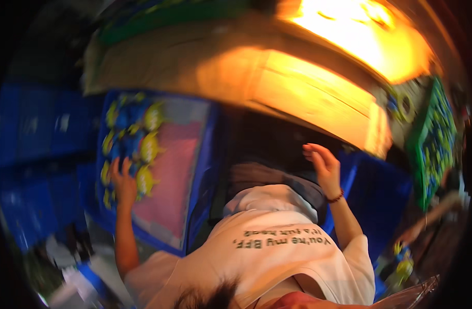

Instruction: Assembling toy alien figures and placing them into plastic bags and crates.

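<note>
On my left, a blue bin (201, 177) holds several yellow-green and blue toy figures (150, 148) lying in rows on its left side. My left hand (123, 181) reaches over these figures with its fingers stretched apart, touching or just above the ones at the left edge. Whether a fingertip presses on a figure is blurred. My right hand (324, 167) is raised in front of me, below a cardboard edge, with a dark bracelet on the wrist. Its fingers are loosely bent and hold nothing that I can see.
Pink sheet (170, 170) lines the bin's right side. Ahead runs a cardboard-covered bench (303, 85) under a glaring lamp (359, 31). A green tray (432, 144) of figures stands at right, near another person's arm (426, 221). Blue crates (35, 123) stand at far left.
</note>
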The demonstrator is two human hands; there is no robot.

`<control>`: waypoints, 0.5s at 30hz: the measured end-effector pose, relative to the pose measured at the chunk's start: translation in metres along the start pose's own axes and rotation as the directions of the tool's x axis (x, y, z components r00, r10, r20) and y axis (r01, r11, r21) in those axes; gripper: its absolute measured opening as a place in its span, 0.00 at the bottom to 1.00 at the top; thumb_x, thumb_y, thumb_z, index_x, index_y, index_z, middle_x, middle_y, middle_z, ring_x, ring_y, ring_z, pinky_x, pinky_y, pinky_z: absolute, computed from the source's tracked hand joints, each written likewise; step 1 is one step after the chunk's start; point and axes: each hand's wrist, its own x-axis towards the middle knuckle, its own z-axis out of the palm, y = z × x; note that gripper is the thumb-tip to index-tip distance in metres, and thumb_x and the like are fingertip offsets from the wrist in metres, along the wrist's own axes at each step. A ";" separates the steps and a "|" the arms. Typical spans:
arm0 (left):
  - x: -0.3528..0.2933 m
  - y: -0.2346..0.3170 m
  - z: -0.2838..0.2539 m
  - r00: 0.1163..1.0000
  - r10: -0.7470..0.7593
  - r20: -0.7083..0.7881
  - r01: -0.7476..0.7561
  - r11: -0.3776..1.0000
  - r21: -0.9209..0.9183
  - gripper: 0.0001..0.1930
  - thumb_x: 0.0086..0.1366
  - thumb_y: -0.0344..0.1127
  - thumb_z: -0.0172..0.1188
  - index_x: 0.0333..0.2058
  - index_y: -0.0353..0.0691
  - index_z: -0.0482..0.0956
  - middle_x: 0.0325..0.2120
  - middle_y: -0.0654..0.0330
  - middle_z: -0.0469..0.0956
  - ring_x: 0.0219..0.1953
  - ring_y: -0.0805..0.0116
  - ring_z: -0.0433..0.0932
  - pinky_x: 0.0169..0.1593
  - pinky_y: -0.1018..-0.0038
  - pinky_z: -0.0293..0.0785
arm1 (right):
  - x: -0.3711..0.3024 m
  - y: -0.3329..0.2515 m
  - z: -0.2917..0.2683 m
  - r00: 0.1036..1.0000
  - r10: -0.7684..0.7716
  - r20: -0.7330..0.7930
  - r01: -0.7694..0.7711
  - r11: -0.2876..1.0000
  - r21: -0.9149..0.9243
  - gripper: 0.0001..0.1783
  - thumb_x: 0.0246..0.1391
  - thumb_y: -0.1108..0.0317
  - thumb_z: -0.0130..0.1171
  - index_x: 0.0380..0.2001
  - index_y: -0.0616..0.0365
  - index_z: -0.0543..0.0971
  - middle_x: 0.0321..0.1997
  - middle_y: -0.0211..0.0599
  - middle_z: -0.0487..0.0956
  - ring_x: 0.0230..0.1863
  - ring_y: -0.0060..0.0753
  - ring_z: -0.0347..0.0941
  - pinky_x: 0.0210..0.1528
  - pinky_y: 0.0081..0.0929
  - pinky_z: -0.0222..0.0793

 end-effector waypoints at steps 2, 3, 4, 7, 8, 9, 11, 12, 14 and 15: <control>0.048 0.032 -0.007 0.983 0.086 -0.162 -0.099 0.992 -0.072 0.37 0.58 0.20 0.57 0.67 0.42 0.60 0.66 0.42 0.55 0.69 0.39 0.54 0.70 0.49 0.54 | -0.015 0.002 -0.008 1.000 -0.009 -0.013 0.008 0.999 -0.038 0.14 0.66 0.73 0.53 0.52 0.64 0.79 0.50 0.41 0.82 0.51 0.28 0.79 0.54 0.26 0.74; 0.078 0.052 -0.006 0.958 0.153 -0.241 -0.181 0.979 -0.096 0.37 0.59 0.21 0.57 0.68 0.42 0.60 0.67 0.42 0.55 0.69 0.39 0.54 0.70 0.49 0.56 | -0.024 0.006 -0.013 0.999 -0.012 -0.036 0.010 0.998 -0.055 0.14 0.66 0.74 0.54 0.52 0.64 0.79 0.50 0.40 0.83 0.50 0.28 0.79 0.54 0.26 0.74; 0.107 0.083 -0.011 0.932 0.207 -0.296 -0.252 0.960 -0.121 0.36 0.60 0.21 0.58 0.68 0.42 0.59 0.67 0.42 0.54 0.69 0.40 0.54 0.69 0.50 0.57 | -0.030 0.010 -0.018 0.998 -0.016 -0.061 0.012 0.998 -0.065 0.13 0.65 0.74 0.54 0.51 0.64 0.80 0.49 0.40 0.83 0.50 0.27 0.79 0.53 0.25 0.74; 0.190 0.175 -0.016 0.834 0.379 -0.402 -0.473 0.865 -0.166 0.36 0.62 0.22 0.60 0.68 0.44 0.59 0.67 0.43 0.52 0.69 0.41 0.55 0.68 0.51 0.61 | -0.061 0.018 -0.038 0.985 -0.017 -0.172 -0.003 0.993 -0.115 0.12 0.64 0.76 0.55 0.49 0.63 0.81 0.47 0.40 0.84 0.48 0.27 0.80 0.52 0.24 0.75; 0.209 0.207 -0.021 0.794 0.434 -0.426 -0.544 0.820 -0.179 0.37 0.61 0.22 0.60 0.68 0.44 0.59 0.67 0.44 0.52 0.69 0.42 0.55 0.67 0.51 0.61 | -0.071 0.019 -0.045 0.979 -0.021 -0.205 -0.008 0.990 -0.141 0.12 0.63 0.76 0.56 0.48 0.64 0.81 0.46 0.40 0.84 0.48 0.28 0.80 0.51 0.25 0.75; 0.227 0.241 -0.026 0.749 0.490 -0.447 -0.614 0.766 -0.189 0.37 0.61 0.22 0.61 0.68 0.45 0.59 0.67 0.44 0.51 0.69 0.42 0.55 0.67 0.51 0.62 | -0.082 0.022 -0.052 0.970 -0.001 -0.244 -0.032 0.991 -0.130 0.12 0.63 0.76 0.56 0.48 0.64 0.81 0.46 0.41 0.84 0.48 0.29 0.80 0.51 0.25 0.75; 0.254 0.310 -0.034 0.669 0.560 -0.489 -0.720 0.652 -0.238 0.35 0.60 0.23 0.62 0.66 0.46 0.63 0.66 0.45 0.52 0.69 0.42 0.55 0.67 0.50 0.61 | -0.107 0.028 -0.065 0.934 0.004 -0.358 -0.051 0.991 -0.123 0.11 0.62 0.76 0.56 0.47 0.64 0.82 0.45 0.42 0.84 0.46 0.30 0.81 0.49 0.25 0.76; 0.267 0.343 -0.035 0.632 0.587 -0.505 -0.762 0.588 -0.271 0.33 0.60 0.24 0.63 0.65 0.47 0.66 0.66 0.46 0.53 0.69 0.42 0.54 0.68 0.49 0.59 | -0.122 0.036 -0.069 0.902 -0.011 -0.431 -0.050 0.990 -0.131 0.11 0.62 0.76 0.57 0.46 0.64 0.82 0.44 0.42 0.84 0.45 0.30 0.81 0.47 0.26 0.76; 0.284 0.407 -0.046 0.564 0.642 -0.519 -0.823 0.482 -0.299 0.31 0.60 0.26 0.65 0.63 0.47 0.69 0.66 0.48 0.55 0.68 0.42 0.53 0.69 0.50 0.56 | -0.150 0.046 -0.081 0.816 -0.009 -0.578 -0.078 0.989 -0.126 0.10 0.63 0.76 0.56 0.45 0.64 0.82 0.42 0.41 0.85 0.44 0.29 0.82 0.46 0.24 0.77; 0.288 0.434 -0.052 0.566 0.655 -0.501 -0.824 0.468 -0.318 0.31 0.60 0.27 0.65 0.63 0.47 0.69 0.66 0.48 0.55 0.69 0.42 0.53 0.69 0.50 0.55 | -0.162 0.053 -0.086 0.758 0.009 -0.652 -0.100 0.990 -0.102 0.10 0.63 0.76 0.55 0.45 0.64 0.82 0.41 0.40 0.85 0.43 0.28 0.82 0.46 0.23 0.77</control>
